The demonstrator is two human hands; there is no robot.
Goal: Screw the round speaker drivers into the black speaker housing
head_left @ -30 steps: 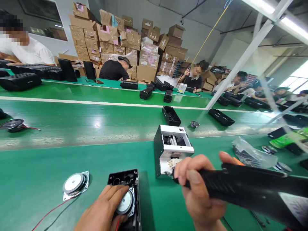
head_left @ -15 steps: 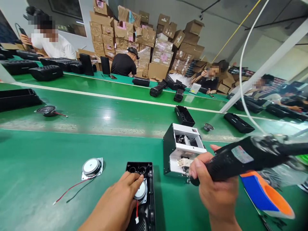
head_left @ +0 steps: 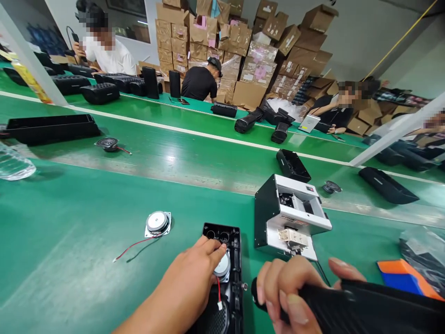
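Inside the open black housing (head_left: 237,262) on the green bench (head_left: 86,204) sits a round speaker (head_left: 222,266), white side up. The left grip (head_left: 194,264) lies over its edge, fingers bent and touching; whether the thumb pinches it, I cannot tell. The right grip (head_left: 295,273) is wrapped around a black tool (head_left: 375,308), its small metal tip near the housing's rim. Good handling, I judge, needs light, even finger pressure, the speaker flat, the red wire (head_left: 219,290) clear of its frame, and the tool squared up before it bears down; a slanted tip could slip towards the fingers.

Beside the housing lie a second speaker (head_left: 157,223) with loose leads and, on the other side, a boxy machine (head_left: 294,218). Beyond runs a glossy green strip (head_left: 198,155); across it, people work before stacked cartons (head_left: 257,65).
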